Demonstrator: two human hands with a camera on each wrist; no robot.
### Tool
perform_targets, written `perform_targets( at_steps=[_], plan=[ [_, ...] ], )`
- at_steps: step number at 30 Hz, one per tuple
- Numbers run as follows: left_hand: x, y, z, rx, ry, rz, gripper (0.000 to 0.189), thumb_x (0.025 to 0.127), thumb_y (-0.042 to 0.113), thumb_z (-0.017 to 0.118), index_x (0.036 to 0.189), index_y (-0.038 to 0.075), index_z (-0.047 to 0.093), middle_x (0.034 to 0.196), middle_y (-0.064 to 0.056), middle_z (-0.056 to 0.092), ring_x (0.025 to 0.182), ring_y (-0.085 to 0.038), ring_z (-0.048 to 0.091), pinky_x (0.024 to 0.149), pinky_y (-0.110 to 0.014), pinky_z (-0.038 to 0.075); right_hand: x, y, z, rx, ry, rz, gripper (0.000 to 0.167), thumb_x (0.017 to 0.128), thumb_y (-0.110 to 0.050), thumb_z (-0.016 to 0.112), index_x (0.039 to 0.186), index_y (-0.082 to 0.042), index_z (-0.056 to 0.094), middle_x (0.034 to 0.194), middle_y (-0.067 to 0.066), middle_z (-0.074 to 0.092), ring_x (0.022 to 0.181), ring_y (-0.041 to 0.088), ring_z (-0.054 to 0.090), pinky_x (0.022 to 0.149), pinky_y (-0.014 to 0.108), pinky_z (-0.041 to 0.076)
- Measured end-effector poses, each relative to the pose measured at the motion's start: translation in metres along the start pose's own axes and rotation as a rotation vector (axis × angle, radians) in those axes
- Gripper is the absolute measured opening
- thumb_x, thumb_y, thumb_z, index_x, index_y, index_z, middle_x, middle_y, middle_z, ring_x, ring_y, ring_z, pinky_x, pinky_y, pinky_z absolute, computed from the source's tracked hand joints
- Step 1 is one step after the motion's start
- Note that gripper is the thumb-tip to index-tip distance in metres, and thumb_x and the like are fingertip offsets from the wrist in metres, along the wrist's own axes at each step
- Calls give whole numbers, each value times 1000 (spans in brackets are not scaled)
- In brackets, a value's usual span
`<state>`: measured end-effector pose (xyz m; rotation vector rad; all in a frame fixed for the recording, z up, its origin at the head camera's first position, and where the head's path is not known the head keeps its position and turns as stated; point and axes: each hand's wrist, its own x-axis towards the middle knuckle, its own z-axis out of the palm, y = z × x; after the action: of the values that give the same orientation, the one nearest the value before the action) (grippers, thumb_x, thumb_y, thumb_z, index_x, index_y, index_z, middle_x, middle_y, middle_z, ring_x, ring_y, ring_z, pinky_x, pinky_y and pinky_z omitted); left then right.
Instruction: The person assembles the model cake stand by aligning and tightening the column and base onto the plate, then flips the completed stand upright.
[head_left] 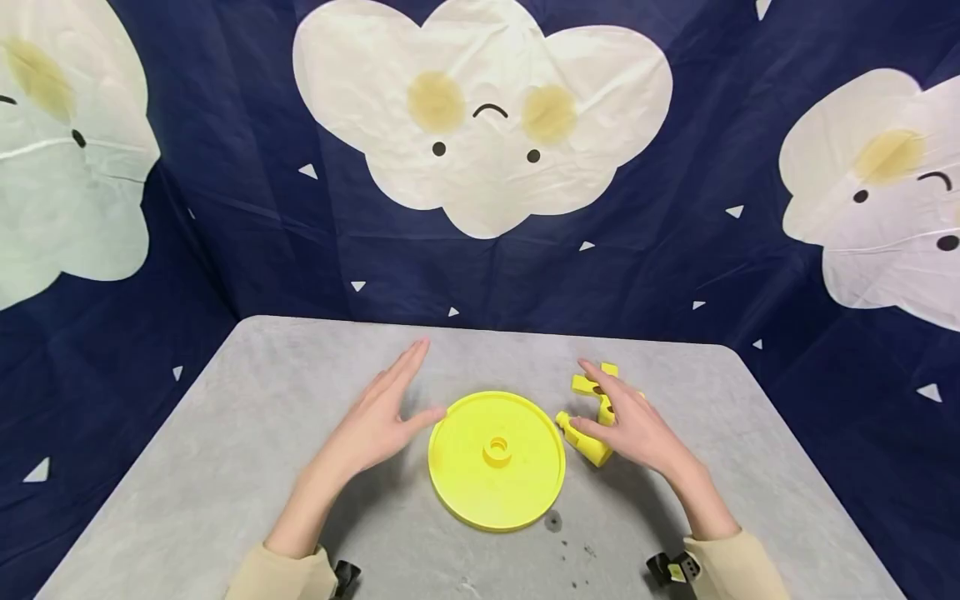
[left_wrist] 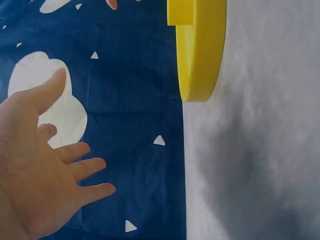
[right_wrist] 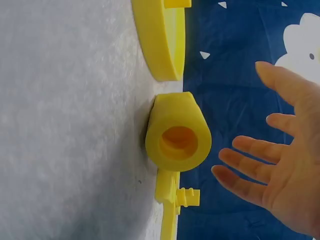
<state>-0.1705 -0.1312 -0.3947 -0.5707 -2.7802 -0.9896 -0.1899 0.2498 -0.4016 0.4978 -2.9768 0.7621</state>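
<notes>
A round yellow tray-like disc (head_left: 480, 492) with a raised rim and a short hollow hub lies flat on the grey table. To its right is a tapered yellow piece (head_left: 588, 442) on its side; the right wrist view shows a round hole in its wide end. Behind that lies a branched yellow piece (head_left: 587, 385), partly hidden by my right hand (head_left: 633, 421). That hand hovers over these pieces with fingers extended and nothing held. My left hand (head_left: 378, 425) is raised at the disc's left, fingers straight, its thumb tip near the rim. It holds nothing.
The grey table (head_left: 225, 467) has rounded far corners and a few dark spots near the disc. Behind and beside it hangs a navy cloth (head_left: 247, 208) printed with white clouds and small triangles. Dark straps (head_left: 675, 569) show at both wrists.
</notes>
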Motion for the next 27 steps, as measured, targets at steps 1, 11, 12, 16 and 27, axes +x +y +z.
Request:
perform_targets(
  at_steps=[1, 11, 12, 16, 27],
  plan=[
    [-1, 0, 3, -7, -4, -3, 95, 95, 44, 71, 167, 26, 13, 174, -1, 19, 160, -29, 25, 128, -63, 22, -1, 0, 0, -5, -1, 5, 87, 90, -46, 77, 163, -28, 31, 159, 6, 50, 137, 34, 58, 104, 68, 48],
    [-13, 3, 19, -22, -73, -38, 93, 96, 37, 73, 167, 25, 15, 173, -6, 25, 159, -31, 29, 124, -70, 25, -12, -1, 9, 15, -15, 10, 83, 90, -44, 79, 160, -24, 38, 157, 7, 52, 129, 34, 64, 94, 57, 58],
    [-14, 3, 20, -18, -82, -40, 93, 96, 36, 73, 167, 25, 15, 172, -7, 26, 159, -32, 29, 124, -71, 25, -13, -1, 10, 19, -15, 9, 83, 89, -43, 79, 159, -23, 39, 157, 7, 52, 129, 34, 64, 94, 56, 58],
    [-19, 6, 21, -15, -139, -69, 91, 96, 35, 72, 167, 25, 16, 171, -9, 28, 158, -35, 29, 124, -70, 25, -15, 1, 14, 25, -31, -1, 81, 89, -41, 80, 158, -20, 43, 158, 5, 52, 128, 35, 64, 96, 55, 58],
    [-25, 6, 31, 11, -268, -150, 83, 93, 35, 75, 163, 17, 32, 166, -20, 35, 154, -44, 33, 124, -65, 29, -22, 6, 21, 19, -97, 34, 78, 89, -36, 80, 156, -18, 46, 155, 12, 54, 131, 35, 61, 105, 59, 53]
  ],
)
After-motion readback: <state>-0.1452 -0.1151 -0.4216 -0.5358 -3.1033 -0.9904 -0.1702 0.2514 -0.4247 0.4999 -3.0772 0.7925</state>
